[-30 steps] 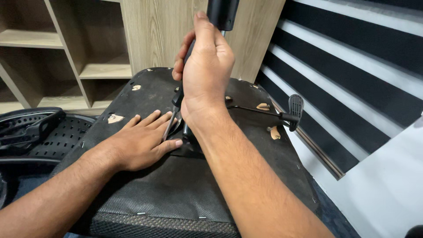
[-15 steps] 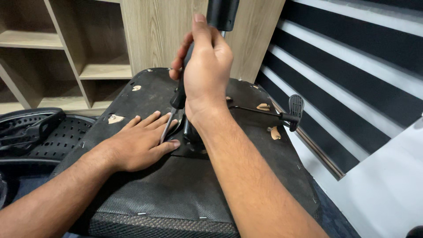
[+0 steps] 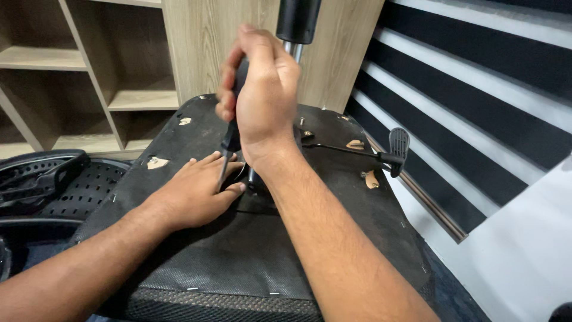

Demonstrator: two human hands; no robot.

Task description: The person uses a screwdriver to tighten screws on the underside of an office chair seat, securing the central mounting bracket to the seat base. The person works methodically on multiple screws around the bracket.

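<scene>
Here, the left hand (image 3: 193, 197) lies flat, fingers spread, on the upturned chair seat (image 3: 250, 262), while the right hand (image 3: 262, 98), closed tight on a screwdriver (image 3: 229, 140), has shifted left of the gas post (image 3: 292, 48) since a moment ago, apparently turning a screw by the mount.

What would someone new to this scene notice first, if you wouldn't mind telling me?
First, the right hand at centre, gripping a screwdriver with its tip down on the upturned chair seat. Beside it the left hand lies flat on the seat's black underside. Behind the hands the chair's post stands upright, and a lever sticks out to the right.
</scene>
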